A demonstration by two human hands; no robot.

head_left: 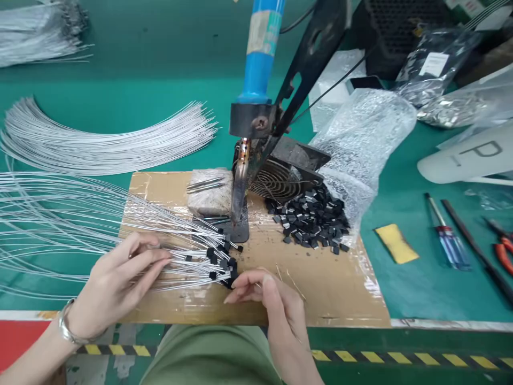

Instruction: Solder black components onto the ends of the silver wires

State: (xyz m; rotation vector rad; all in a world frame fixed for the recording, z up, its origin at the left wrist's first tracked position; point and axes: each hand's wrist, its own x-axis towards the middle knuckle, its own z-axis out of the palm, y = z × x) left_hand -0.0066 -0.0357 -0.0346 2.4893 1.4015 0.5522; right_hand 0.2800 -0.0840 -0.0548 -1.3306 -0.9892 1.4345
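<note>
My left hand (124, 272) is closed, thumb and fingers pinched together on the white wires (180, 230) at the front of the cardboard. Black connectors (216, 256) cap the right ends of these wires and lie bunched together. Just right of that bunch, my right hand (268, 299) has its fingers curled in; what they hold, if anything, is too small to make out. Thin copper-coloured strands (295, 284) show behind the right hand. Above the connectors, a blue-handled soldering iron (258, 75) points tip down in a black stand (306, 64).
Loose black pieces (315, 219) are heaped beside a round fan grille (276, 179) and a bubble-wrap bag (364, 133). A curved wire bundle (108, 144) lies at back left. At right are a yellow sponge (396, 243), a screwdriver (449, 235) and red-handled pliers (505, 248).
</note>
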